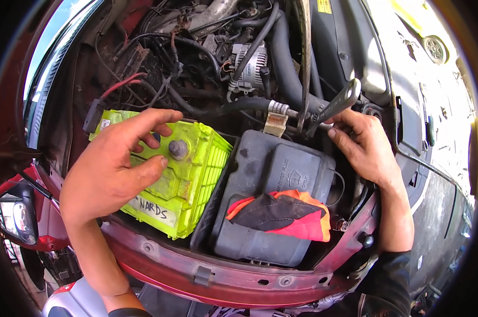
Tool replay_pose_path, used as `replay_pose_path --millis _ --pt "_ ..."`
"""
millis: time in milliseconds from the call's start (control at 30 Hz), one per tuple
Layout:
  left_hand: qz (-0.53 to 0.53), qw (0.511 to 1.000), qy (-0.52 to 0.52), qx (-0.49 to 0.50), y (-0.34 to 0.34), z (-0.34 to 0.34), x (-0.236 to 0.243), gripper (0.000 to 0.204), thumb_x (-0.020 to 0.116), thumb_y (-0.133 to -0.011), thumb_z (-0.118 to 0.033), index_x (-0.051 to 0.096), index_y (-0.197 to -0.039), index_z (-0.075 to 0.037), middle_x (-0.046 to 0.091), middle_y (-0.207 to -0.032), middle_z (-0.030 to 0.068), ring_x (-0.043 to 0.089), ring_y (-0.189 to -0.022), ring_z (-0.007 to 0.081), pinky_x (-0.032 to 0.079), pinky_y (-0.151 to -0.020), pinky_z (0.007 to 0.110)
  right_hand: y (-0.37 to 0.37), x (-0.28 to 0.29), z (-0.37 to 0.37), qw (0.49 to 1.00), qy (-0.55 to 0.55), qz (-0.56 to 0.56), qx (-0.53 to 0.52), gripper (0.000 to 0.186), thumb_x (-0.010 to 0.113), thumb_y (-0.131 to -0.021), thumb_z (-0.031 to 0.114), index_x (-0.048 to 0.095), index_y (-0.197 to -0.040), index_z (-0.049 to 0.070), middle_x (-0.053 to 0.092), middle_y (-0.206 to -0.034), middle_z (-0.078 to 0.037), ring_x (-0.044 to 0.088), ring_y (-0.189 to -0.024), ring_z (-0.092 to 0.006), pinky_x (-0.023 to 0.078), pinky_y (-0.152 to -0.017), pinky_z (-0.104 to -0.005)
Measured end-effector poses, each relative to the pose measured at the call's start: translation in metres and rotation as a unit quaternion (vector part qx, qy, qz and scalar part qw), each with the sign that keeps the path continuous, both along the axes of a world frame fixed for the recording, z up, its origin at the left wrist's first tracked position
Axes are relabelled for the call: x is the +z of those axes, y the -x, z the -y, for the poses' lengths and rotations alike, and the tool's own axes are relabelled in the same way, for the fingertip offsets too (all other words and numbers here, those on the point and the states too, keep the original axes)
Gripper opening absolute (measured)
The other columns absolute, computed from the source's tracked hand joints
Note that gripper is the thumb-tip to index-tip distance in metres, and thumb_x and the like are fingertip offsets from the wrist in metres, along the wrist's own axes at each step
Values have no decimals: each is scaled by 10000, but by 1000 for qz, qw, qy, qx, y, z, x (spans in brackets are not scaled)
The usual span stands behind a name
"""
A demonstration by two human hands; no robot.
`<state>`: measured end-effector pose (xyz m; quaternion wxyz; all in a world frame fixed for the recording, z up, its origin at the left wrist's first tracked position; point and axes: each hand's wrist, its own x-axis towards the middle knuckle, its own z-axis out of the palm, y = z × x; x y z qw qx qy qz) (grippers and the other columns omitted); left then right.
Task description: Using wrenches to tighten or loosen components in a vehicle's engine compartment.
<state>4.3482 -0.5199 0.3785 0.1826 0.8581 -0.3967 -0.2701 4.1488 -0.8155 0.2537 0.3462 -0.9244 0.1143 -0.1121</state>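
My left hand (109, 166) hovers over a bright yellow-green car battery (199, 158), fingers apart and nothing in them. A round grey battery post (178, 149) stands up just past its fingertips. At the right of the engine bay, my right hand (361, 145) has its thumb and fingers closed around something small and mostly hidden. Just beside those fingertips, a dark, wrench-like tool (335, 107) slants up with its broad rounded end toward the upper right. Whether the fingers touch it I cannot tell.
A crumpled black, red and orange cloth (278, 215) lies on a dark plastic box (249, 179) beside the battery. Red cable (123, 84) rises at the left. A thin upright rod (305, 58) crosses the bay near black hoses (286, 58). The red front body panel (196, 269) runs along the near side.
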Motion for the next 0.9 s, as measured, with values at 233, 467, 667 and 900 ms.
replay_pose_path --millis 233,467,667,900 --pt "14 999 27 -30 -1 -2 -4 637 646 -759 -163 558 -1380 -53 639 -1134 109 603 -967 205 502 -856 340 -1 1 -2 1000 -11 -19 -11 191 659 -877 67 655 -1053 -7 654 -821 -175 637 -674 -277 493 -638 -374" --pt "29 999 18 -26 -1 -3 -2 633 638 -762 -165 559 -1381 -56 649 -1131 112 609 -962 212 502 -866 343 -5 3 0 1000 1 -17 -1 192 658 -877 62 656 -1054 -13 657 -795 -153 636 -679 -255 490 -636 -362" --pt "122 977 153 -83 21 1 11 620 638 -776 -185 559 -1359 10 680 -1118 140 647 -954 220 500 -894 334 4 13 -5 998 -42 35 -30 190 647 -894 34 655 -1076 -19 686 -829 -137 664 -745 -213 517 -708 -320" --pt "293 893 329 -89 99 -57 89 570 508 -910 -326 509 -1252 130 639 -1037 239 634 -887 283 496 -842 355 84 104 -61 906 -37 409 -105 627 627 -861 325 526 -1302 -109 593 -965 -194 483 -712 -161 416 -716 -323"
